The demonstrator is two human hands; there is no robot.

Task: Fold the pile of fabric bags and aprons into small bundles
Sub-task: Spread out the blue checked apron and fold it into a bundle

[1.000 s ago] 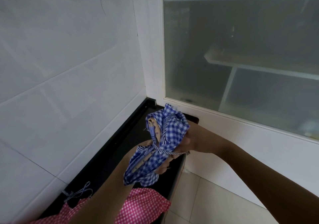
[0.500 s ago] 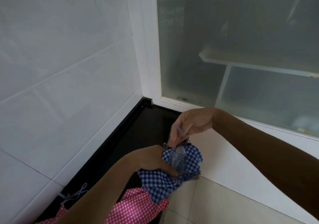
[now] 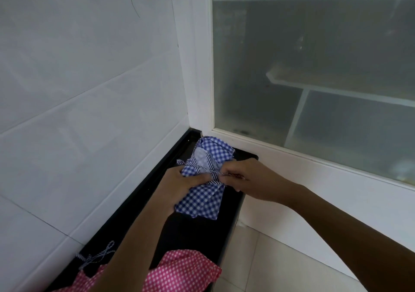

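1. The blue-and-white checked fabric bundle [image 3: 202, 198] is folded small. It sits at the far end of a glossy black ledge [image 3: 202, 237], close to the corner where the wall meets the window. I cannot tell whether it rests fully on the ledge or is partly lifted by my grip.
2. A navy-and-white striped tie [image 3: 214, 176] runs across the middle of the bundle, cinching the cloth so that it bulges above and below the band.
3. My left hand [image 3: 179, 185] grips the bundle from its left side, fingers curled round the cloth and the thumb lying over the front, just beside the tie.
4. My right hand [image 3: 249, 179] comes in from the right and pinches the end of the tie between thumb and fingertips. The strand is taut between the pinch and the bundle.
5. The two hands are close together, meeting at the bundle.
6. Nearer to me on the same ledge lies a crumpled pink-and-white patterned fabric [image 3: 184, 269], well apart from the bundle and partly hidden by my left forearm.
7. A loose striped cord [image 3: 96, 255] lies beside the pink fabric, toward the wall.
8. A white tiled wall [image 3: 78, 89] runs along the ledge's left side. A white window frame [image 3: 202, 67] and frosted glass pane [image 3: 314, 55] stand behind its far end, and pale floor tiles [image 3: 269, 258] lie to its right.
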